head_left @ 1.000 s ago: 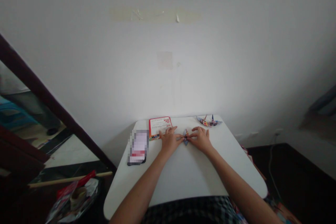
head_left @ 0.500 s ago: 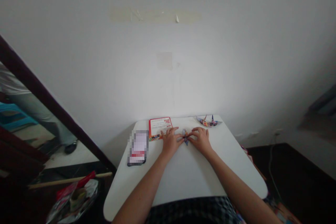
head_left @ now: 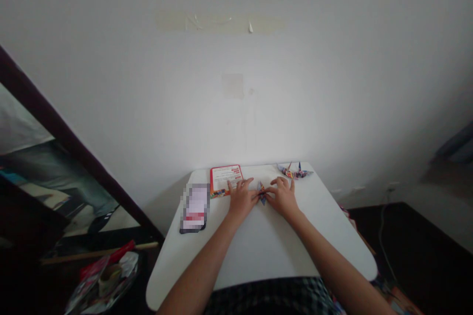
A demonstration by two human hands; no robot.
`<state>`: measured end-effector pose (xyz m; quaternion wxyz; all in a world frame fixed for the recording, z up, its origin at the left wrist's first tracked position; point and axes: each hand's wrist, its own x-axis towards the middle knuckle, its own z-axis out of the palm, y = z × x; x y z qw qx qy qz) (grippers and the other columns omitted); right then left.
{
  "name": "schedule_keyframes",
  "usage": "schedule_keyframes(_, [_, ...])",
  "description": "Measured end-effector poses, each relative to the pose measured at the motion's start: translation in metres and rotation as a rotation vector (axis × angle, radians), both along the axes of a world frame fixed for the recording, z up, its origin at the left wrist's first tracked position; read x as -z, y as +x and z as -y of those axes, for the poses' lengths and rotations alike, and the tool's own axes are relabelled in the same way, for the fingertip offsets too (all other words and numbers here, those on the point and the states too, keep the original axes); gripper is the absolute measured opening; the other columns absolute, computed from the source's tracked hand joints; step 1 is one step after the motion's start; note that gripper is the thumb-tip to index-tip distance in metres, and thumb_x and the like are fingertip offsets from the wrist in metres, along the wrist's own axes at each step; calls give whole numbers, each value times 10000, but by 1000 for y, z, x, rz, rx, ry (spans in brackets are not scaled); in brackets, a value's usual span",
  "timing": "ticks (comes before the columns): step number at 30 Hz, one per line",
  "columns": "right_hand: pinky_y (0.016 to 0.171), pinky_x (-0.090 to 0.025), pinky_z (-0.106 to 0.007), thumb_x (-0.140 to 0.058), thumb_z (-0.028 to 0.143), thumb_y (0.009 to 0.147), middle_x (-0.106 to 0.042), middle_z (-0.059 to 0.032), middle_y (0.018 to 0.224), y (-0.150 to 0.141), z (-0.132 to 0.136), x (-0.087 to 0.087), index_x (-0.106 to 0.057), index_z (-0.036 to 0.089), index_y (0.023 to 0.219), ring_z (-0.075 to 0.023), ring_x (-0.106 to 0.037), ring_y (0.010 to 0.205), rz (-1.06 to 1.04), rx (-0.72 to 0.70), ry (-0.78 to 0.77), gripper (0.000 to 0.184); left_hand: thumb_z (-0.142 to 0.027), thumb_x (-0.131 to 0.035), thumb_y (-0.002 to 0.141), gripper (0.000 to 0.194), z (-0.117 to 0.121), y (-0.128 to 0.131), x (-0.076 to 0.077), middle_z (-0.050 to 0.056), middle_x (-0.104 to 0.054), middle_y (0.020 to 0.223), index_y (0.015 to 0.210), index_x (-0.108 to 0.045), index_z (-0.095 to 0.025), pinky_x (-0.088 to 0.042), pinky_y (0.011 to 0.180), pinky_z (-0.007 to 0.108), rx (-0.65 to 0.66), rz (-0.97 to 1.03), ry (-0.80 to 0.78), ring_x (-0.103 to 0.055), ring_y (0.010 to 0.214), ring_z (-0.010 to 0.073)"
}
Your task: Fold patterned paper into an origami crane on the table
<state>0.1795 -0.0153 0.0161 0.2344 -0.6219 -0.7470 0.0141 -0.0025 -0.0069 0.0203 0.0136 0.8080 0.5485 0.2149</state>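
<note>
We are seeing a small folded paper sitting on the white table, between the two hands and a bit past the middle toward the wall. The left hand is holding its left side, thumb and forefinger coming together in a narrow pinch; the right hand is doing likewise on the right, thumb and forefinger narrow on that side. We are guessing the piece is being gripped from both sides because it is small and light — one hand alone would probably be letting it twist. The other fingers are spreading up and away, likely so they are not crowding the paper; the left ones are reaching over the corner of a red-edged card, and we are not able to tell if they are touching it. That card is lying flat near the back edge, printed side up, perhaps for easy reading. A phone — screen blurred out — is lying to the left, where it is probably staying viewable and clear of the forearms. More folded paper with pointed tips is resting at the back right corner, well apart from both thumbs, presumably out of the way.
</note>
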Motion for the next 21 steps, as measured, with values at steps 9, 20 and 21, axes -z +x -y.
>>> schedule_keyframes(9, [1117,-87,-647,-680,428,825,-567,-45,1149,3,-5,4,-755,389,955,-265,-415,1223,-72,26,-85,155,-501,-656,812,189,-3,-1,-6,-41,-461,1489,974,-746,-459,-44,1061,794,-119,0,-142,-318,1378,360])
schedule_keyframes(20, [1121,-91,-627,-683,468,815,-553,-29,1225,6,-8,13,-763,389,895,-280,-395,1274,-210,63,-123,137,-539,-640,813,201,0,-2,4,-39,-461,1491,978,-737,-478,-42,1044,806,-137,31,-120,-297,1397,362])
schedule_keyframes(21, [1118,-95,-625,-677,461,822,-555,-31,1220,5,-8,13,-761,380,899,-278,-403,1264,-205,63,-110,141,-526,-646,814,195,1,-2,5,-40,-473,1480,977,-738,-473,-32,1056,796,-130,36,-106,-308,1390,353])
